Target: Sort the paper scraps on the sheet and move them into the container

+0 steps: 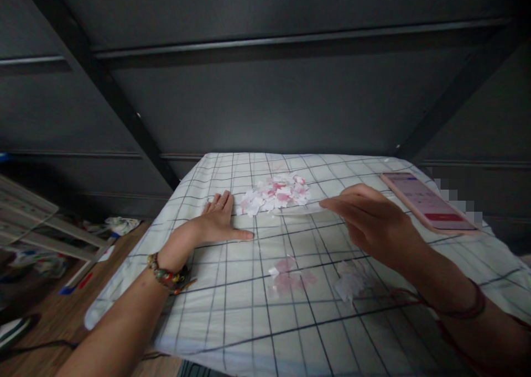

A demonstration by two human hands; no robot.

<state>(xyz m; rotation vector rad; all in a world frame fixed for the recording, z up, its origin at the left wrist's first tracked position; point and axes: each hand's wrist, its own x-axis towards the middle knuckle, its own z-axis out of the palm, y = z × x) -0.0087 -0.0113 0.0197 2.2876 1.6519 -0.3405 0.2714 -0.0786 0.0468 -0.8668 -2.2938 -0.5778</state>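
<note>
**Two bare hands on either side of a heap of torn paper on a checked cloth**

A person is looking down at a table covered with a white tablecloth (pixel 199 310) with a dark grid pattern. Toward the far side, near the middle, a heap of white and pink torn paper (pixel 277 193) is lying between the two hands.

The left hand (pixel 218 222) is resting palm down on the cloth, its thumb stretching out to the right and its other fingers pointing away from the person. It is lying just beside the heap's left end, with a little cloth showing between. A multicoloured beaded bracelet (pixel 168 277) is circling that wrist.

The right hand (pixel 375 225) is hanging over the cloth to the right of the heap, its thumb and fingers pressing together and pointing left. They are pinching the end of a thin, pale strip (pixel 305 210), which is running along the heap's near edge; what it is made of is too blurred to tell. A red cord bracelet (pixel 477 305) is circling this wrist.

Nearer the person, some pink and white scraps (pixel 290 277) are lying apart from the heap, with a whitish crumpled scrap (pixel 352 280) to their right. Beyond the right hand, a pink-edged smartphone (pixel 429 203) is lying screen up. Dark wall panels (pixel 269 100) are standing behind the table.
</note>
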